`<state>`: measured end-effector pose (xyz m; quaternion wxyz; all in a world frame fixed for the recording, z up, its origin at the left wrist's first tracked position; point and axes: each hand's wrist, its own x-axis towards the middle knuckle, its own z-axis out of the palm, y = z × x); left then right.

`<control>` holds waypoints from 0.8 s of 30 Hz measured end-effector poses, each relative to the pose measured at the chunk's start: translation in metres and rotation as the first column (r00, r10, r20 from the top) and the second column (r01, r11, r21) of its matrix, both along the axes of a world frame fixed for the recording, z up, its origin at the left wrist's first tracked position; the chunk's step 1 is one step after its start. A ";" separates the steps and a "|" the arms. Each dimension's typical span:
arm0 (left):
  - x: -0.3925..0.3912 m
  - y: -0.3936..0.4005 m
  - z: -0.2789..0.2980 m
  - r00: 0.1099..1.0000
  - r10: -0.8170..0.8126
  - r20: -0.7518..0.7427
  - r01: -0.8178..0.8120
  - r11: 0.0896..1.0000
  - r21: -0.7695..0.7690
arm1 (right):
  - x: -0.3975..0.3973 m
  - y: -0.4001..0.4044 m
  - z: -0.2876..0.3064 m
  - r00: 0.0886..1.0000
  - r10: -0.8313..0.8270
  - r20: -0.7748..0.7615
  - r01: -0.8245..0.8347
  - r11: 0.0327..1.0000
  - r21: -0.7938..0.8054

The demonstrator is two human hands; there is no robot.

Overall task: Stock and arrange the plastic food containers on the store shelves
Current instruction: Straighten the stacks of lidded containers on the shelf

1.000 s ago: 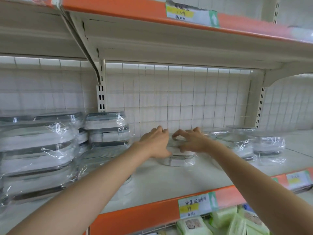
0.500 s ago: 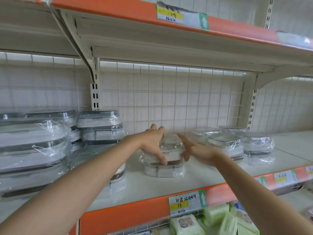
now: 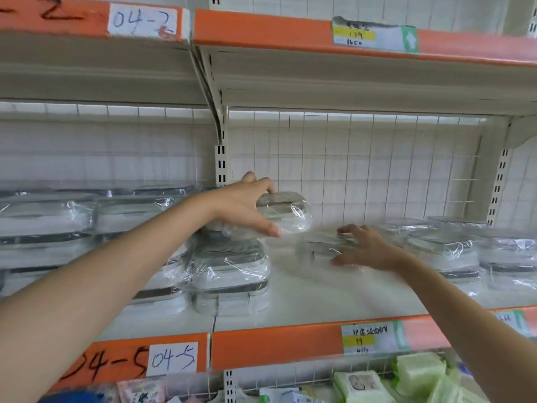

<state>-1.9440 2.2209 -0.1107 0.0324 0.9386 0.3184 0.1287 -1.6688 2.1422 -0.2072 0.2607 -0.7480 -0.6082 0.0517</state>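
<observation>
My left hand [image 3: 247,207] grips a small clear container wrapped in film [image 3: 286,213], held in the air above a stack of wrapped containers [image 3: 232,274] on the white shelf [image 3: 334,295]. My right hand [image 3: 369,247] reaches over another wrapped container [image 3: 319,245] that sits on the shelf; motion blur hides whether the fingers hold it. More wrapped containers stand in stacks at the left [image 3: 46,228] and at the right [image 3: 465,245].
A wire grid back panel [image 3: 363,170] closes the shelf behind. The shelf above [image 3: 319,80] hangs low overhead. Orange shelf edges carry price labels [image 3: 372,340]. Green packs [image 3: 418,373] lie on the shelf below.
My left hand has lifted the small container up and to the left, over the stack. My right hand has let go of it and moved to another container on the shelf.
</observation>
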 end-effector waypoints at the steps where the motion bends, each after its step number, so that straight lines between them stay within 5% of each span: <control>1: -0.008 0.002 -0.002 0.999 0.016 -0.045 -0.016 1.000 0.004 | 0.001 0.000 0.005 0.999 -0.015 -0.031 0.016 0.999 0.037; 11: -0.049 0.007 -0.017 0.968 0.093 -0.235 -0.084 0.995 0.046 | -0.038 -0.014 0.046 0.867 0.220 -0.448 -0.075 0.945 0.319; 14: -0.057 -0.003 -0.022 0.958 0.192 -0.212 -0.136 0.958 0.252 | -0.062 -0.008 0.057 0.862 0.293 -0.414 -0.162 0.932 0.323; 18: -0.071 -0.018 -0.022 0.992 0.124 0.014 -0.117 0.892 0.436 | -0.095 0.009 0.073 0.891 0.323 -0.318 -0.231 0.927 0.296; 24: -0.093 -0.035 -0.010 0.985 0.072 0.157 -0.130 0.909 0.396 | -0.141 0.038 0.093 0.915 0.385 -0.121 -0.367 0.919 0.143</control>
